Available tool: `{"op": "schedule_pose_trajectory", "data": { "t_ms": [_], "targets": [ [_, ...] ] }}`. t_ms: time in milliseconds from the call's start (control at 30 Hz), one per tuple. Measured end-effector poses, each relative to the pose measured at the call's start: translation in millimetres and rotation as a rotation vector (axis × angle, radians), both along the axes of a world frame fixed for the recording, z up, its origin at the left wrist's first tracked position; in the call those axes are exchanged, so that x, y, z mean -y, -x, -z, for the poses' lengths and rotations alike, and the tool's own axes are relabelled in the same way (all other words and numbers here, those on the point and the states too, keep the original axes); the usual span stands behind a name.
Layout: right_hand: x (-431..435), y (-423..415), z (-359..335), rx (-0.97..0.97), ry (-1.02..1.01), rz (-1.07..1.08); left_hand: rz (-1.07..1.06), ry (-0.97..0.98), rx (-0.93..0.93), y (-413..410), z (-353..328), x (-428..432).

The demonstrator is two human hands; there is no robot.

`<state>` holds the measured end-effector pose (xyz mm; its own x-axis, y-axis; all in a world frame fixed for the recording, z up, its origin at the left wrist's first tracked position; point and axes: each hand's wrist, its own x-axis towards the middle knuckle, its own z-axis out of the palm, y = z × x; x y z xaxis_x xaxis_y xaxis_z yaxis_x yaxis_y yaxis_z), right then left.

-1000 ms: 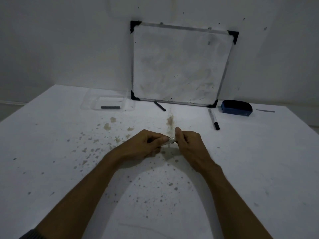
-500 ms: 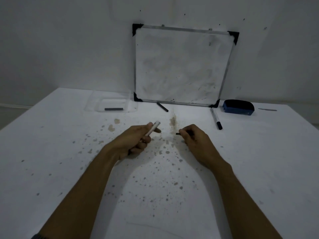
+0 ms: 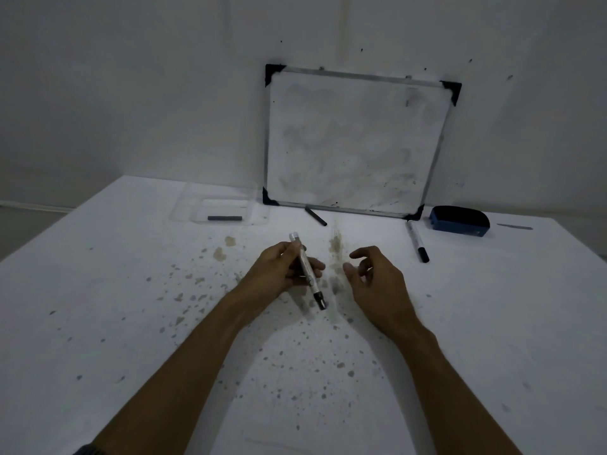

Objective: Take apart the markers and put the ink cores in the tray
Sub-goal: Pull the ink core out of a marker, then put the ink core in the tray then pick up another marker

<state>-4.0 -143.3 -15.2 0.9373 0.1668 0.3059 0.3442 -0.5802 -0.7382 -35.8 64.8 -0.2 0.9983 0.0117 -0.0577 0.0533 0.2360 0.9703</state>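
My left hand (image 3: 279, 270) grips a white marker barrel (image 3: 305, 267) around its middle, just above the table. The barrel slants from its pale end at the upper left to a dark tip at the lower right, pointing toward me. A short way to the right, my right hand (image 3: 374, 277) hovers with fingers curled but apart, and nothing shows in it. A clear plastic tray (image 3: 184, 208) at the back left holds one dark ink core (image 3: 225, 218).
A whiteboard (image 3: 351, 142) leans on the wall at the back. Below it lie a short dark cap (image 3: 315, 215), a second marker (image 3: 417, 241) and a blue eraser (image 3: 460, 221). A thin dark strip (image 3: 514, 226) lies far right. The white table is speckled with stains.
My hands have come apart. The right hand pulled a small dark piece off the marker and now shows nothing. The left hand has turned the marker so its dark tip points toward me.
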Motion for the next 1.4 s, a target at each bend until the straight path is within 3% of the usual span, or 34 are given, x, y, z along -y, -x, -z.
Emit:
{"op": "schedule_pose_trajectory", "data": {
  "t_ms": [167,467,633,800,867,967,1200,1300,1400],
  "targets": [
    [-5,10,-14,-0.333,-0.367,-0.331,-0.140,0.360,0.045,-5,-3,2],
    [-25,9,-7,-0.452,-0.970,-0.195,-0.075,0.394,-0.077,5,4,38],
    [-16,2,-8,-0.331,-0.882,0.005,-0.088,0.688,-0.288,6,0,36],
    [-19,11,-18,-0.088,-0.725,0.000,-0.058,0.713,-0.328,5,4,36],
    [-24,19,-16,0.029,-0.490,-0.073,-0.006,0.662,-0.337,7,3,39],
    [-37,28,-8,0.055,-0.115,-0.192,0.036,0.563,-0.328,10,4,41],
    [-36,23,-12,0.004,-0.301,0.069,0.178,0.205,-0.157,12,2,39],
    [-33,22,-14,-0.055,-0.323,0.169,0.254,0.198,-0.139,13,5,40],
    [-35,27,-17,-0.070,-0.433,0.185,0.116,0.355,-0.193,9,7,45]
  ]
}}
